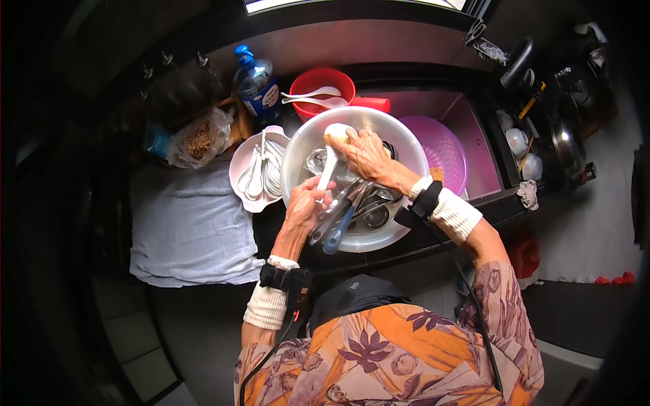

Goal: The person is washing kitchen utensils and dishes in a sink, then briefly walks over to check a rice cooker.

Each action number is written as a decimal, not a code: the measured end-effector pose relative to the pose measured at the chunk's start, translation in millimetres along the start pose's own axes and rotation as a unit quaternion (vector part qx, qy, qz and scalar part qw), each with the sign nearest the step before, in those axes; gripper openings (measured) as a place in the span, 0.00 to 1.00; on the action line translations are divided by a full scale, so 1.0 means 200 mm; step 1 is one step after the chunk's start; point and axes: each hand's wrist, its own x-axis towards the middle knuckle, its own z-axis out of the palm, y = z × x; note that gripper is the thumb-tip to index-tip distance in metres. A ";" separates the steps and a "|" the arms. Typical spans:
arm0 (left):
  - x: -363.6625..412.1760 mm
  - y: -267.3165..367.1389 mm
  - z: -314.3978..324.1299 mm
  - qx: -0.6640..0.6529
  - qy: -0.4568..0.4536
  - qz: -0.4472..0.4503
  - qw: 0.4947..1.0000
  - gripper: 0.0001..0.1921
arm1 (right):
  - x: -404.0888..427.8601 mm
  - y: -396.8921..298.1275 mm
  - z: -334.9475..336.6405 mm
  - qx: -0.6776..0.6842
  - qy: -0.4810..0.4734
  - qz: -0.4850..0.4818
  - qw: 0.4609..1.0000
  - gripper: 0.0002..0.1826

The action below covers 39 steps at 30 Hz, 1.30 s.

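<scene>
Over a large whitish basin (355, 245), my left hand (306, 205) grips the handle of a white ladle or large spoon (329, 165). My right hand (366, 155) presses a yellowish scrubber, mostly hidden under the fingers, against the utensil's bowl end. Inside the basin lie several metal utensils, among them a dark round ladle (377, 216). A blue-handled utensil (338, 231) leans on the near rim beside a grey-handled one (327, 223). Left of the basin, a pink bowl (241, 189) holds several white spoons (261, 172).
A red pot (325, 76) with two white spoons stands behind the basin, beside a blue pump bottle (259, 91). A purple colander (449, 152) sits in the sink (480, 162) at right. A light blue cloth (193, 228) and a plastic bag (203, 139) lie left.
</scene>
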 end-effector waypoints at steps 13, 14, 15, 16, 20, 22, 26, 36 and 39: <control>0.08 0.31 -0.01 0.121 0.060 0.141 0.981 0.22 | -0.17 0.18 0.05 0.144 -0.150 0.143 0.968 0.24; 0.14 0.36 -0.01 0.139 0.070 0.144 0.977 0.22 | -0.23 0.21 0.13 0.166 -0.120 0.086 0.975 0.24; 0.23 0.39 0.00 0.158 0.075 0.147 0.973 0.22 | -0.29 0.24 0.20 0.186 -0.087 0.034 0.978 0.25; 0.28 0.41 -0.04 0.164 0.111 0.149 0.969 0.21 | -0.27 0.12 0.06 0.165 -0.116 0.047 0.978 0.24; 0.50 0.49 -0.09 0.234 0.142 0.144 0.951 0.19 | -0.29 0.06 0.08 0.151 -0.140 0.055 0.977 0.24; 0.57 0.52 -0.08 0.272 0.178 0.130 0.937 0.18 | -0.31 0.06 0.08 0.149 -0.152 0.058 0.975 0.26; 0.67 0.51 -0.15 0.270 0.186 0.105 0.939 0.15 | -0.33 0.05 0.08 0.154 -0.181 0.091 0.967 0.28; 0.59 0.53 -0.06 0.531 0.205 0.418 0.708 0.24 | -0.43 0.15 0.23 0.112 -0.121 0.055 0.985 0.32; 0.43 0.43 0.00 0.475 0.060 0.366 0.798 0.19 | -0.38 0.09 0.12 0.145 -0.181 0.106 0.967 0.29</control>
